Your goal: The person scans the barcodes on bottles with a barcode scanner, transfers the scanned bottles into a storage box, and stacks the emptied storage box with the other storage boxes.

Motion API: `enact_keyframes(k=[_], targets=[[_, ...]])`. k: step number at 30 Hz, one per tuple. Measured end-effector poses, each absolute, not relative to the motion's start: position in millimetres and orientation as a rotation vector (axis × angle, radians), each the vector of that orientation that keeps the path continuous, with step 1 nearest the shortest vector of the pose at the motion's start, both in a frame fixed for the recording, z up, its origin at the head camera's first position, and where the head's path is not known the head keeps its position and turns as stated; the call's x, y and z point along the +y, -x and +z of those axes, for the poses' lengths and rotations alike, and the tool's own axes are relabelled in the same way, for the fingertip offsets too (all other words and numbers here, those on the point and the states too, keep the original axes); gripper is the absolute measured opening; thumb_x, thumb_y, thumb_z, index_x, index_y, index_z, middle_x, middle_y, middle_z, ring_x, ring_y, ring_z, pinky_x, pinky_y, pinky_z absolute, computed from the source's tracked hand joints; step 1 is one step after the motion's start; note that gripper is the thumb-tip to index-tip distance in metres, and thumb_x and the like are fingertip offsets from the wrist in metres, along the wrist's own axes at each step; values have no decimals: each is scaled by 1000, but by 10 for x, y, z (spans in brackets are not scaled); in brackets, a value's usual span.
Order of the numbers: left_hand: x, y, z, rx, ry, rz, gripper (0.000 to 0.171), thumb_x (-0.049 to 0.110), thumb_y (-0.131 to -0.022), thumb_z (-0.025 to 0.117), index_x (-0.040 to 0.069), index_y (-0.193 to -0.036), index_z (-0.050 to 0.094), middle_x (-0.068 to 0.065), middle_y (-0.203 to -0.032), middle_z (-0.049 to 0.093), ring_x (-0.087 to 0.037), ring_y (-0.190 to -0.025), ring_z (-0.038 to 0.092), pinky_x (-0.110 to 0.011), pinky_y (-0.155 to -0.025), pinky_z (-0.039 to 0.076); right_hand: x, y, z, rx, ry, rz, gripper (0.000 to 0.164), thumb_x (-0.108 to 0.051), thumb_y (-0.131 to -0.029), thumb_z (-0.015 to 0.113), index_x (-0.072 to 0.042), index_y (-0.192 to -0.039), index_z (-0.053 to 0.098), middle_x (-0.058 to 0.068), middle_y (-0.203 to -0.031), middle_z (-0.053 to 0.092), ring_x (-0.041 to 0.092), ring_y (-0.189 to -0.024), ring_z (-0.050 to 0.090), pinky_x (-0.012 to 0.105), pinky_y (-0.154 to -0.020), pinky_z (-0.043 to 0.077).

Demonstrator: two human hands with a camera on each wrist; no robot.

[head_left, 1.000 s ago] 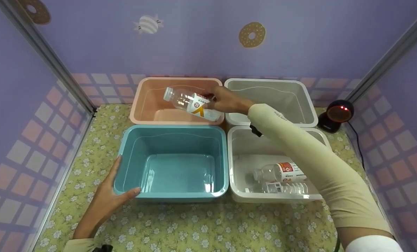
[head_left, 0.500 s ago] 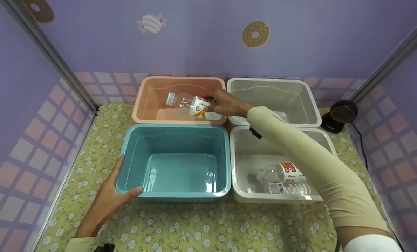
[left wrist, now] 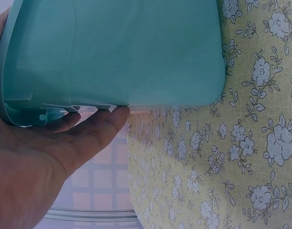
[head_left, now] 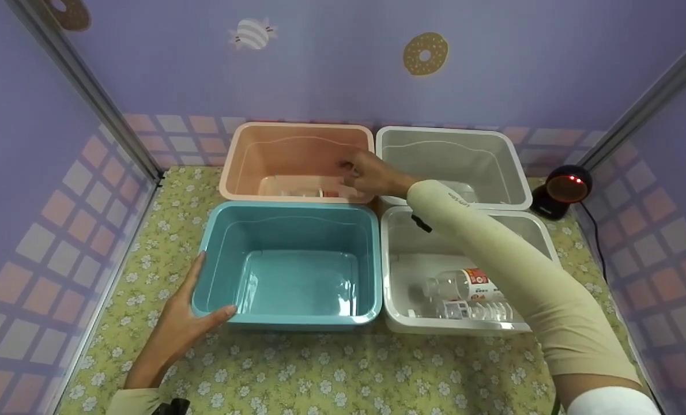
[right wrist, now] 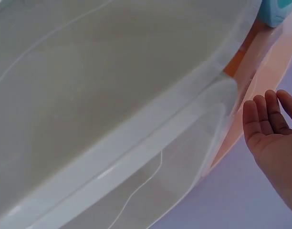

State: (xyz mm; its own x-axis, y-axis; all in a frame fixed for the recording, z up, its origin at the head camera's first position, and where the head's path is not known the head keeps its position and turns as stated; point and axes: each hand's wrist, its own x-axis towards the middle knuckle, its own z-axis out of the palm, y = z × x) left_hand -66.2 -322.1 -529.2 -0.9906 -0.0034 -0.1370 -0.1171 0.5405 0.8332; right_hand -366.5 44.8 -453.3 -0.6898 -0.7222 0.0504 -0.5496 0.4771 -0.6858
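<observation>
My right hand (head_left: 372,174) hovers over the right side of the pink basin (head_left: 297,131), fingers loosely bent and nothing between them. A clear plastic bottle (head_left: 330,194) with a red-and-white label lies low in that basin, largely hidden behind its front rim. In the right wrist view, the right hand (right wrist: 275,129) shows its fingers together and its palm bare. My left hand (head_left: 178,320) spans the near left corner of the blue basin (head_left: 297,320), thumb on the front rim. The left wrist view shows the left fingers (left wrist: 96,131) extended along the basin's outer wall.
A white basin (head_left: 395,323) at front right holds clear bottles (head_left: 452,285), partly covered by the right forearm. Behind it stands a grey basin (head_left: 447,134). A black scanner-like device (head_left: 562,190) with red lights and a cable stands at the right. Purple walls enclose the flowered tabletop.
My right hand has let go of the bottle, which has dropped into the pink basin. The left hand stays at the blue basin's corner. The head view has shifted slightly.
</observation>
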Motion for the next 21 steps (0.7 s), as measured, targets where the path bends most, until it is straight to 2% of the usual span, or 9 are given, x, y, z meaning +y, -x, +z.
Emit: enact_keyframes(k=[2, 7, 15, 21], targets=[[-3223, 665, -5294, 2648, 97, 1454, 118, 40, -97, 84, 45, -177, -3, -22, -183, 4, -65, -161, 12, -92, -116, 18, 480, 3647, -4510, 2486, 1075, -1021, 35, 2, -105, 66, 11, -139, 68, 27, -138, 70, 38, -126, 67, 50, -112, 55], [-3231, 668, -5299, 2636, 94, 1460, 119, 39, -97, 84, 46, -176, -5, -22, -183, 3, -66, -160, 12, -93, -115, 18, 595, 3611, -4459, 2479, 1069, -1027, 31, -2, -107, 66, 7, -136, 70, 23, -131, 72, 37, -120, 67, 50, -108, 56], [-3235, 678, -5303, 2629, 105, 1450, 121, 38, -97, 85, 47, -176, -6, -23, -183, 0, -67, -160, 11, -93, -114, 18, 903, 3484, -4382, 2504, 1063, -1010, 33, -6, -110, 65, 10, -139, 66, 26, -133, 66, 38, -123, 63, 53, -110, 54], [-3237, 674, -5285, 2633, 112, 1431, 121, 39, -97, 84, 46, -175, -7, -23, -183, 0, -68, -159, 12, -93, -114, 18, 1113, 3406, -4345, 2501, 1058, -1019, 36, -9, -110, 67, 9, -141, 67, 26, -135, 67, 39, -125, 63, 54, -113, 52]])
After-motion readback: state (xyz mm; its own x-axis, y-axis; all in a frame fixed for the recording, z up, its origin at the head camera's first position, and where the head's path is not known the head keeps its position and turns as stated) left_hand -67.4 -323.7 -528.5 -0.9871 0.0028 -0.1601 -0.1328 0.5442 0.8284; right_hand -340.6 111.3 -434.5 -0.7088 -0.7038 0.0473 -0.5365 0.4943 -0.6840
